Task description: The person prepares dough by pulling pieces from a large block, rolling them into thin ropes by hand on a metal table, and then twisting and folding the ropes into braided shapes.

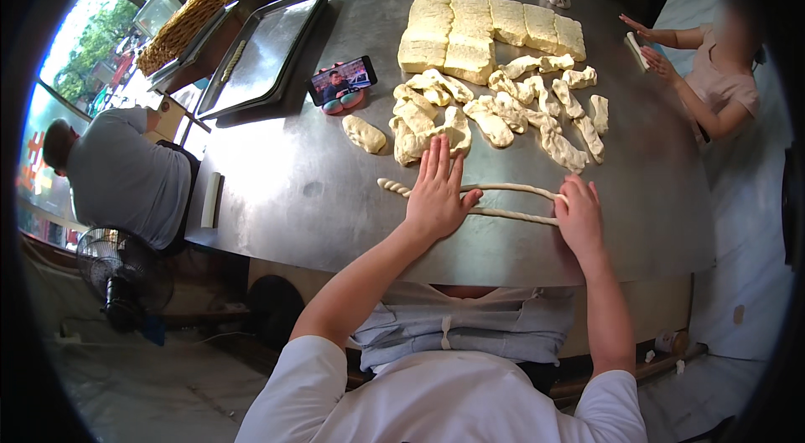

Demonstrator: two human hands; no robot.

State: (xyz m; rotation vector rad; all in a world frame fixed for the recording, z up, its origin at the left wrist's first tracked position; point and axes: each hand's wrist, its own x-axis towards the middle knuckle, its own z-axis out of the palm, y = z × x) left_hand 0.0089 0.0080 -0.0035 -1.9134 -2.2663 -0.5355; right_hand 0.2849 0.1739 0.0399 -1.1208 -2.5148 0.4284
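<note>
A thin dough rope [512,187], doubled into two strands, lies across the steel table in front of me. Its left end is a short twisted piece [394,187]. My left hand [438,194] rests flat on the rope with its fingers extended, hiding part of it. At the right ends of the strands, my right hand [577,207] has its fingers curled around the dough. Just beyond my left fingertips sits a lump of dough [412,144]. Several loose dough strips [503,113] are spread farther right.
Large scored dough slabs [449,34] lie at the back of the steel table [302,216]. A phone [341,81] stands left of the dough, near a black baking tray [270,47] holding one twist. A white rolling pin [212,200] lies far left. One person [723,66] handles dough at right; another [126,172] is left.
</note>
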